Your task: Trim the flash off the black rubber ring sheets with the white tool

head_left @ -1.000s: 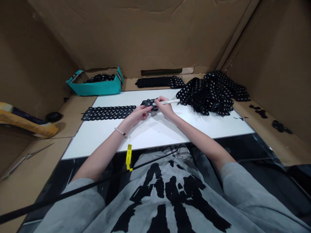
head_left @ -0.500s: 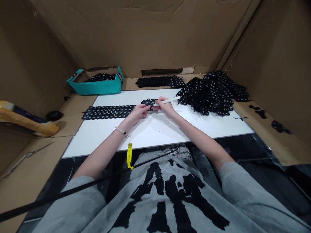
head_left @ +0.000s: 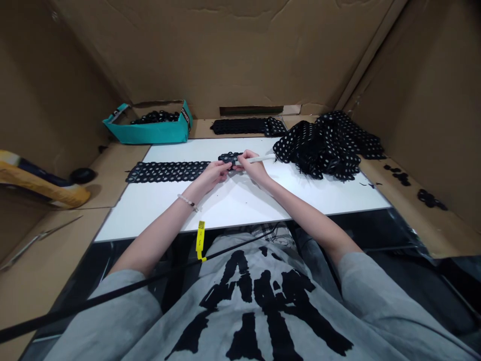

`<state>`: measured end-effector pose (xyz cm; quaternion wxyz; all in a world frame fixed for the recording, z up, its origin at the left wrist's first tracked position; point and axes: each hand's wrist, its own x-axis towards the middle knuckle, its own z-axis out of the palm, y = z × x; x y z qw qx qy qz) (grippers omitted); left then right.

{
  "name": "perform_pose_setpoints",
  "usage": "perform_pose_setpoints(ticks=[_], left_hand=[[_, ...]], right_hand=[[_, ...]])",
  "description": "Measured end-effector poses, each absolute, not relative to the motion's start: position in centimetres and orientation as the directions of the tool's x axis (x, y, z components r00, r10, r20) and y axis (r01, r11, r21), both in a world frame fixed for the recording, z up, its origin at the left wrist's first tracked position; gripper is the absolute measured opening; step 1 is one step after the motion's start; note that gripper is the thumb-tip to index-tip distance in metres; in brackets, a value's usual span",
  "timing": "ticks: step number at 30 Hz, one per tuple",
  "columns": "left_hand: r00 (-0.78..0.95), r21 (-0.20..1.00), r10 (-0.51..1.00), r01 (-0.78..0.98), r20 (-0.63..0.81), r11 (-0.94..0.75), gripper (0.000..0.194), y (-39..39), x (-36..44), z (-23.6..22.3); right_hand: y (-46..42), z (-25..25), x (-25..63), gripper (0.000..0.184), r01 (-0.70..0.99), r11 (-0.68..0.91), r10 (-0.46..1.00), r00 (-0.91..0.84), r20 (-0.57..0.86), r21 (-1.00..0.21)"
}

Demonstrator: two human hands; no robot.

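A band of black openwork trim with pale round dots (head_left: pixel 169 172) lies across the white board (head_left: pixel 240 200). Its right end is bunched up, and my left hand (head_left: pixel 216 173) pinches it there; a bead bracelet circles that wrist. My right hand (head_left: pixel 253 167) grips a slim white pen-like tool (head_left: pixel 265 158) much as a pen is held. The tool slants over the bunched trim, its working tip hidden by my fingers. Both hands nearly meet near the middle of the board.
Behind stands a teal box (head_left: pixel 150 133) with black pieces inside. A folded black strip (head_left: pixel 240 126) lies at the back, a heap of dotted trim (head_left: pixel 323 145) to the right. Scissors (head_left: pixel 41 236) and a yellow tube (head_left: pixel 45 183) are at left. Cardboard walls (head_left: pixel 240 55) enclose the board.
The white tool tilted upward half a second ago and is now lower and flatter again. My fingers shifted slightly on the bunched trim; the view has drifted a little.
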<state>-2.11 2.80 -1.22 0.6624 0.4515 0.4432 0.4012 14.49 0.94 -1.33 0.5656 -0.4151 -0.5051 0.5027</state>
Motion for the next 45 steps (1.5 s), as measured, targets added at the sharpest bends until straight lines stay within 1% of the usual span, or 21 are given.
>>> perform_pose_setpoints(ticks=[3,6,9,12,14,19,21,23,25,28,30,32,34,36,40,43,45], left_hand=[[0.272,0.951,0.941,-0.174,-0.202,0.255,0.029,2.9,-2.1,-1.3],[0.274,0.944,0.938,-0.193,-0.211,0.269,0.025,2.9,-2.1,-1.1],[0.277,0.951,0.935,-0.147,-0.223,0.271,0.026,3.0,-2.0,-1.0],[0.268,0.965,0.941,-0.100,-0.208,0.242,0.030,2.9,-2.1,-1.1],[0.269,0.970,0.944,-0.098,-0.190,0.223,0.032,2.8,-2.1,-1.2],[0.293,0.981,0.944,-0.072,-0.154,0.182,0.034,2.3,-2.1,-1.3],[0.304,0.981,0.940,-0.062,-0.158,0.185,0.036,2.4,-2.1,-1.4],[0.317,0.979,0.934,-0.055,-0.168,0.195,0.035,2.5,-2.1,-1.5],[0.321,0.979,0.932,-0.055,-0.170,0.198,0.032,2.6,-2.1,-1.5],[0.292,0.982,0.944,-0.060,-0.157,0.181,0.027,2.6,-2.2,-1.2],[0.259,0.985,0.954,-0.043,-0.151,0.168,0.026,2.5,-2.2,-1.0],[0.231,0.986,0.961,-0.027,-0.154,0.164,0.025,2.4,-2.1,-0.7],[0.218,0.985,0.964,-0.035,-0.155,0.167,0.024,2.2,-2.0,-0.5],[0.205,0.985,0.968,-0.061,-0.146,0.161,0.024,2.1,-1.9,-0.4],[0.152,0.985,0.981,-0.100,-0.125,0.141,0.027,1.7,-1.7,-0.3],[0.172,0.984,0.978,-0.116,-0.116,0.137,0.026,1.6,-1.5,-0.3],[0.209,0.966,0.968,-0.186,-0.142,0.182,0.027,1.5,-1.4,-0.2]], right_hand=[[0.8,-1.8,14.2,0.029,-0.095,0.214,0.977,0.004,0.215,-0.972],[0.9,-1.8,14.1,0.031,-0.132,0.195,0.981,0.030,0.193,-0.972],[1.1,-1.7,14.2,0.031,-0.175,0.162,0.987,0.042,0.157,-0.971],[0.8,-1.6,14.2,0.030,-0.156,0.163,0.987,0.019,0.162,-0.974],[0.5,-1.7,14.2,0.029,-0.095,0.188,0.982,0.004,0.188,-0.978],[0.2,-2.4,14.3,0.025,0.162,0.320,0.945,0.010,0.326,-0.934],[0.4,-2.7,14.4,0.024,0.212,0.339,0.937,0.011,0.349,-0.917],[0.7,-2.8,14.5,0.025,0.215,0.335,0.938,0.020,0.347,-0.917],[1.1,-2.8,14.6,0.025,0.149,0.306,0.949,0.030,0.314,-0.940],[1.8,-2.3,14.8,0.030,-0.105,0.161,0.987,0.045,0.157,-0.981],[2.0,-1.8,15.1,0.032,-0.284,0.039,0.999,0.034,0.030,-0.958],[2.1,-1.3,15.3,0.033,-0.385,-0.022,0.999,0.027,-0.035,-0.923],[2.1,-0.9,15.5,0.033,-0.416,-0.020,0.998,0.045,-0.043,-0.909],[2.0,-0.7,15.6,0.034,-0.420,0.005,0.998,0.059,-0.022,-0.908],[1.9,-0.5,15.7,0.039,-0.433,0.029,0.999,0.042,0.012,-0.901],[1.9,-0.4,15.8,0.042,-0.425,0.033,0.999,0.048,0.014,-0.905],[1.9,-0.5,15.7,0.043,-0.411,0.046,0.998,0.055,0.025,-0.911]])
